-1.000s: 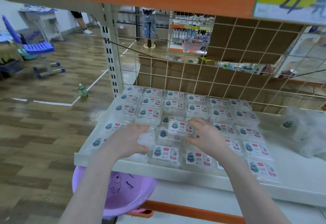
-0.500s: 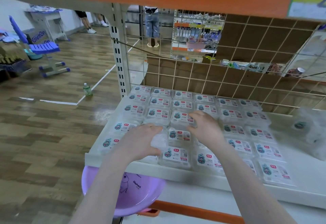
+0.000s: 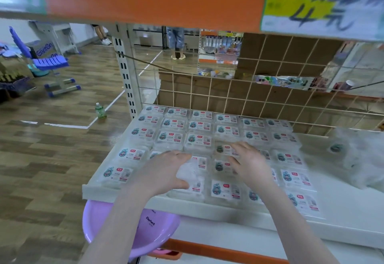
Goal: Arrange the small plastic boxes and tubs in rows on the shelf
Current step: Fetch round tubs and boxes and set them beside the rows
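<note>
Roughly thirty labelled clear boxes (image 3: 174,137) mid-frame; left hand (image 3: 166,170) grips one, right hand (image 3: 248,162) lies flat; sign (image 3: 320,6) upper right reads "4元".

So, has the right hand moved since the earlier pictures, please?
Yes. The right hand drew back towards the front edge of the shelf, fingertips now on the fourth row from the grid.
</note>
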### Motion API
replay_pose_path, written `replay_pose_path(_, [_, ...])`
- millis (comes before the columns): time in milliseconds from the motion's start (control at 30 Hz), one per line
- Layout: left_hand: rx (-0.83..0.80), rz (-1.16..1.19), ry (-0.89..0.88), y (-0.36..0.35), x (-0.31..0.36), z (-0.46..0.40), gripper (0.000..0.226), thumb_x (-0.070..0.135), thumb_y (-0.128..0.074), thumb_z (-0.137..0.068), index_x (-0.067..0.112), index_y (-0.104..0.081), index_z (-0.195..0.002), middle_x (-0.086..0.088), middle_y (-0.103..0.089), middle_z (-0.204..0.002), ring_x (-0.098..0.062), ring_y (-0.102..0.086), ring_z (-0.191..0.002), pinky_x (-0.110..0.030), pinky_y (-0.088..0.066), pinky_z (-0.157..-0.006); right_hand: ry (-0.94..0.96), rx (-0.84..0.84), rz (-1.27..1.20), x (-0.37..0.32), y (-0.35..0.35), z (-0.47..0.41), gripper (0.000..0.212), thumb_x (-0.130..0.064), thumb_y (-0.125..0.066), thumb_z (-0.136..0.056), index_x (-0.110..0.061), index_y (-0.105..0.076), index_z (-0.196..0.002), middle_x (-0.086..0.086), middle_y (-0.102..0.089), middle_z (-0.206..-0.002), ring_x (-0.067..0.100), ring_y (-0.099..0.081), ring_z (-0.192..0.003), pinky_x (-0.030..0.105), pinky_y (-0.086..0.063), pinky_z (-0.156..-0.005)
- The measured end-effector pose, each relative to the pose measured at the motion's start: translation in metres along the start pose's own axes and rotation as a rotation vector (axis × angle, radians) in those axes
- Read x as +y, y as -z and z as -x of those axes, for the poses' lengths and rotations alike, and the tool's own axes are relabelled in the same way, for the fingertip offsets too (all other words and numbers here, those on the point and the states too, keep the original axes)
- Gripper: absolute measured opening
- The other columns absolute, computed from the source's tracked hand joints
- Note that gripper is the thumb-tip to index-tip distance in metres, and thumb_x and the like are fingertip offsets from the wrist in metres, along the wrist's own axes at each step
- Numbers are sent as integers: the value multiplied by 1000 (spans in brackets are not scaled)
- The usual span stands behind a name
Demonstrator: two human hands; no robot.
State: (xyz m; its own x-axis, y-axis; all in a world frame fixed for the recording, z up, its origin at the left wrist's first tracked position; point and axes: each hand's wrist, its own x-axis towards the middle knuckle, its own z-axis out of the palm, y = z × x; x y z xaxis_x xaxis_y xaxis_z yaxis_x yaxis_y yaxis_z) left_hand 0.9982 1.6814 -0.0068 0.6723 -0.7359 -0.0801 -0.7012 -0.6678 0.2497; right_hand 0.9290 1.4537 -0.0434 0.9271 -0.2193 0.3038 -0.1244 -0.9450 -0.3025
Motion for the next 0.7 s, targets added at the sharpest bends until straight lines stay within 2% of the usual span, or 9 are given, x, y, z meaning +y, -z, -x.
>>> replay_pose_path(100, [-6,-12,-7,-1,17,-8,78,45,-67,-80,31,-28,-146,8,-32,-150,-12,-31,-135,-27,-31,-106,-14,47,4,21,11,17,30,-16,-63,-87,-6,-63,-115,8,-64,-114,27,-59,-104,33,-46,-84])
replay_pose_path(233, [-13,-23,-24,-3,42,-21,78,45,-67,-79,32,-29,-145,9,-35,-148,-13,-34,-134,-32,-35,-105,-62,42,19,51,21,38,36,-13,-66,-84,-5,-62,-119,9,-62,-122,29,-56,-113,36,-45,-90])
replay_pose_path(400, [-38,-73,-42,-7,75,-39,75,48,-67,-79,30,-33,-144,7,-41,-143,-15,-39,-130,-32,-39,-99,-46,132,65,79,32,60,29,-7,-79,-69,-3,-69,-96,11,-70,-96,35,-64,-87,38,-52,-73])
replay_pose_path(500, [-56,-80,-48,-11,91,-49,72,46,-66,-81,28,-34,-143,4,-43,-142,-16,-40,-128,-29,-38,-94,-64,153,74,92,35,68,27,-7,-79,-69,-3,-70,-95,10,-70,-93,34,-64,-86,38,-53,-71])
replay_pose_path(600, [-91,-56,-38,-19,103,-56,76,45,-67,-80,29,-32,-145,4,-39,-145,-18,-40,-130,-34,-39,-101,-48,172,60,99,34,72,18,-11,-78,-72,-4,-69,-87,7,-68,-86,31,-62,-80,35,-52,-68])
replay_pose_path(700, [-101,-35,-25,-31,111,-59,79,46,-68,-79,28,-30,-146,6,-36,-149,-17,-37,-133,-36,-36,-105,-23,204,50,100,34,73,19,-10,-82,-66,-6,-69,-80,6,-67,-80,30,-63,-76,32,-53,-66])
